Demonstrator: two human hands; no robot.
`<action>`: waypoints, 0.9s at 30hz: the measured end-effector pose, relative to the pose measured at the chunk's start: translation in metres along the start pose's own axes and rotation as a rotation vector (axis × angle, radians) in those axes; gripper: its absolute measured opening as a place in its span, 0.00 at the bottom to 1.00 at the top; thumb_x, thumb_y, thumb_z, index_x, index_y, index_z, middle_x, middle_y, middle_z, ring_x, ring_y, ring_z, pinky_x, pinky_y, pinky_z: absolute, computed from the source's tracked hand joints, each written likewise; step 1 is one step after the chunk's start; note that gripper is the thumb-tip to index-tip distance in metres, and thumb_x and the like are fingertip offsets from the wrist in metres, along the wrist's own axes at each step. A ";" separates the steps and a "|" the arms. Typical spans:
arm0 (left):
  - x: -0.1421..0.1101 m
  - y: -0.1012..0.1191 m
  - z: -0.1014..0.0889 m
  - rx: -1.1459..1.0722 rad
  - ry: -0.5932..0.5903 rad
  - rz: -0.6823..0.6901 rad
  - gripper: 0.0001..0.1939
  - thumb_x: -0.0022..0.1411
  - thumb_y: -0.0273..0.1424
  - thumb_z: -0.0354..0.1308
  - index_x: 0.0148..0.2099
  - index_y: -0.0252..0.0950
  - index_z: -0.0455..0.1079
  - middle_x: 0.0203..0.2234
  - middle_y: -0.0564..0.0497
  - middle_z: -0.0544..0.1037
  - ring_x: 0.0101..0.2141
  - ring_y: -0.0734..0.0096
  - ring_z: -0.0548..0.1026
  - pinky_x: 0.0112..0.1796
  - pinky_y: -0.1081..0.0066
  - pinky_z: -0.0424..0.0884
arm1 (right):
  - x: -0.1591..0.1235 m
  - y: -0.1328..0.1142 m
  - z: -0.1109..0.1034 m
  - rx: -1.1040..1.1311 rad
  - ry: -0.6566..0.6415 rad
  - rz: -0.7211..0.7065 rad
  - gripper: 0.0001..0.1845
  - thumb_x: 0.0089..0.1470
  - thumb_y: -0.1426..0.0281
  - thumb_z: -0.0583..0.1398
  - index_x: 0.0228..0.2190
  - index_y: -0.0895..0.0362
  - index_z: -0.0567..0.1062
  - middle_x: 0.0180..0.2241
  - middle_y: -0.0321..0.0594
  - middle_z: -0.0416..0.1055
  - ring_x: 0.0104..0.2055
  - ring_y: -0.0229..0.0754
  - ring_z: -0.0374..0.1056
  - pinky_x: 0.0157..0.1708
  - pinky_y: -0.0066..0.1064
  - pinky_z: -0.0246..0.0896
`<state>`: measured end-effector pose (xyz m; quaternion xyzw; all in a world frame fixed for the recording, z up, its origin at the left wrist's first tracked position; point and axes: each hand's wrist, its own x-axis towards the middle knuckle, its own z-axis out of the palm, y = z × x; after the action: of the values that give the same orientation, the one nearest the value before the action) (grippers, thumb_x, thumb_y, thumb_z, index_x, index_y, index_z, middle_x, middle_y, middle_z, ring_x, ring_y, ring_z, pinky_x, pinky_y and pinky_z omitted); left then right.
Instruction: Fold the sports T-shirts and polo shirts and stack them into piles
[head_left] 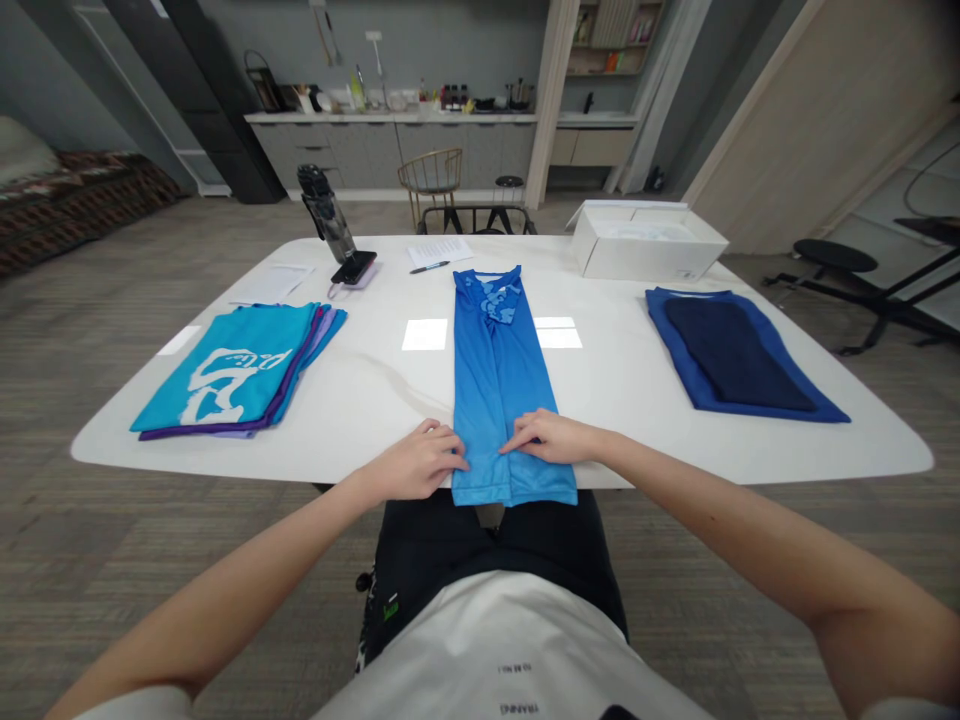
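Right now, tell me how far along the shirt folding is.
Done: the teal and purple stack looks folded, and the navy garment lies flat and squared. In hand: the left hand and right hand press the near end of the blue shirt. Left: that shirt is a long strip, not yet folded across.

table [360,400]: smooth white top, glossy, mirroring the ceiling lights
blue jersey [495,390]: smooth synthetic knit cloth with a faint sheen
teal shirt [225,370]: smooth, lightly lustrous cloth
navy cloth [731,355]: matt, soft-looking weave
box [645,250]: matt white card
bottle [326,215]: glossy dark plastic
chair [430,175]: thin gold-toned metal
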<state>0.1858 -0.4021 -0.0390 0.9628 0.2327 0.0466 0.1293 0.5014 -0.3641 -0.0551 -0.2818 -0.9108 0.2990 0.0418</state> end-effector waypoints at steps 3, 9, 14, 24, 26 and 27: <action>0.004 -0.001 -0.001 -0.064 -0.002 0.029 0.18 0.64 0.23 0.53 0.50 0.45 0.77 0.46 0.48 0.77 0.48 0.63 0.72 0.54 0.61 0.60 | -0.010 0.009 -0.016 0.100 0.065 0.004 0.15 0.63 0.73 0.59 0.44 0.51 0.85 0.38 0.41 0.76 0.42 0.42 0.71 0.46 0.32 0.62; 0.003 -0.017 0.005 -0.202 0.047 0.100 0.15 0.69 0.25 0.51 0.49 0.43 0.77 0.46 0.47 0.77 0.50 0.62 0.71 0.56 0.61 0.62 | -0.044 0.040 -0.043 0.166 0.028 0.139 0.11 0.62 0.66 0.62 0.39 0.53 0.85 0.39 0.42 0.74 0.39 0.42 0.70 0.41 0.31 0.63; 0.005 -0.024 0.013 -0.259 0.078 0.104 0.10 0.72 0.34 0.53 0.46 0.42 0.77 0.45 0.47 0.77 0.48 0.63 0.72 0.54 0.62 0.63 | -0.057 0.050 -0.031 0.214 -0.022 0.144 0.15 0.62 0.57 0.63 0.37 0.54 0.85 0.38 0.43 0.69 0.38 0.41 0.68 0.40 0.31 0.63; 0.009 -0.017 0.011 -0.436 0.134 -0.051 0.12 0.74 0.35 0.51 0.45 0.40 0.76 0.40 0.49 0.80 0.44 0.66 0.75 0.51 0.65 0.65 | -0.059 0.037 -0.035 0.287 -0.027 0.159 0.16 0.64 0.57 0.60 0.36 0.55 0.81 0.39 0.43 0.68 0.40 0.42 0.68 0.42 0.33 0.61; 0.014 -0.018 0.009 -0.571 0.209 -0.176 0.12 0.73 0.36 0.52 0.45 0.39 0.75 0.40 0.49 0.80 0.43 0.66 0.75 0.48 0.67 0.67 | -0.059 0.034 -0.042 0.338 0.054 0.195 0.16 0.64 0.56 0.59 0.37 0.56 0.79 0.38 0.42 0.69 0.39 0.42 0.66 0.41 0.33 0.61; 0.019 -0.019 0.008 -0.658 0.263 -0.246 0.11 0.73 0.37 0.52 0.45 0.39 0.75 0.39 0.49 0.80 0.42 0.66 0.75 0.46 0.68 0.68 | -0.056 0.034 -0.046 0.365 0.118 0.216 0.17 0.64 0.56 0.59 0.38 0.56 0.78 0.38 0.42 0.69 0.39 0.42 0.66 0.41 0.33 0.61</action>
<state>0.1951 -0.3787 -0.0514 0.8203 0.3338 0.2264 0.4054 0.5766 -0.3478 -0.0318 -0.3825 -0.8020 0.4446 0.1130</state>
